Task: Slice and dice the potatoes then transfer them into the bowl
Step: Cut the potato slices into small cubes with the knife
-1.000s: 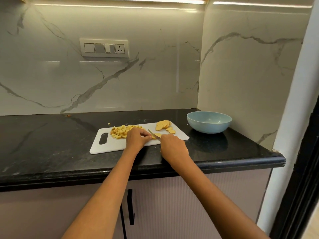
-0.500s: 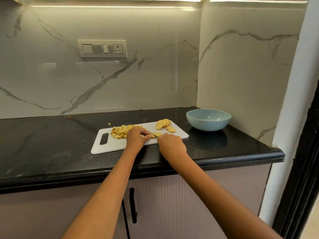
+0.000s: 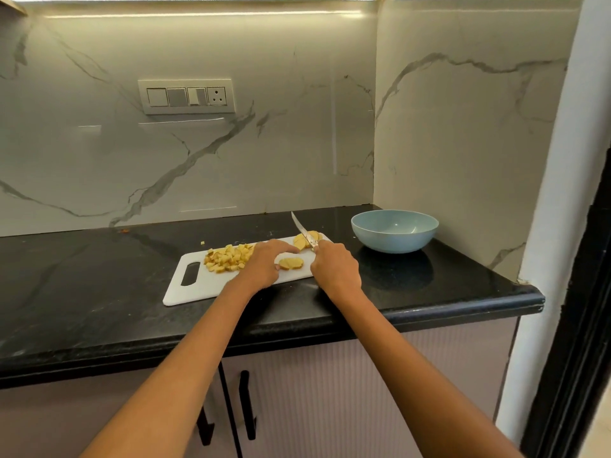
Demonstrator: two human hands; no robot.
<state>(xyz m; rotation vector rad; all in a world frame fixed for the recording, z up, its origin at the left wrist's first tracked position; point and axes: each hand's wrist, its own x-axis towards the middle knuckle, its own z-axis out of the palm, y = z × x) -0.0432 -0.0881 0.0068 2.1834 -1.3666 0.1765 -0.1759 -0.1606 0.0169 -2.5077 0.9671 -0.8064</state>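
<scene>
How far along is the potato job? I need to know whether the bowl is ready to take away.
Not ready. Done: a pile of diced potato sits on the cutting board. In hand: the left hand steadies slices while the right hand holds the knife raised. Left: more slices to dice, and the bowl looks empty.

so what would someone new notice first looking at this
The raised knife, gripped by the right hand with its blade tilted up over the white cutting board. Next, the yellow diced potato heaped at the board's left beside the left hand, and the empty blue bowl at right.
</scene>
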